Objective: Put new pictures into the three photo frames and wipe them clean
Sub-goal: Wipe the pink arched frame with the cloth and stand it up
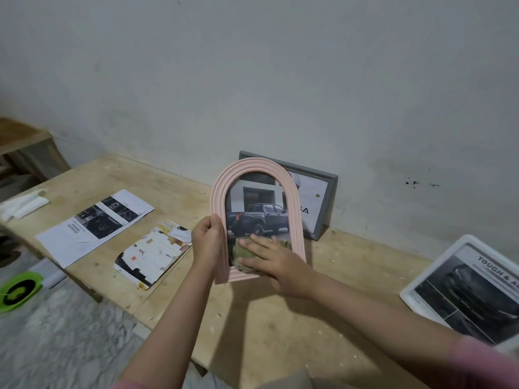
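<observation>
The pink arched frame (254,192) is held upright above the middle of the wooden table (252,318), its glass showing a picture of a dark pickup truck parked before a building. The left hand (207,242) grips the frame's left edge low down, thumb curled over the front rim and fingers wrapped behind. The right hand (273,262) lies flat on the lower part of the glass, fingers straight and spread, pressing a greenish cloth (241,252) against it (the cloth shows only in part under the palm and fingers).

Just behind the pink frame, a grey frame (327,197) leans against the wall (252,80), with a pale print inside; most of it is hidden by the arch in front. Well to the right, a white frame (455,290) lies on the table near its right end, holding a dark printed page with the words "TOUGH &" legible at its top.

To the left of the hands lie loose papers: a cut-out page (153,255) with pale blocks, and farther left a printed sheet (95,226) bearing dark photographs. Near the table's far left corner rests a white object (26,204), too blurred to identify. On the floor at the left edge sits a green and black item (18,290).
</observation>
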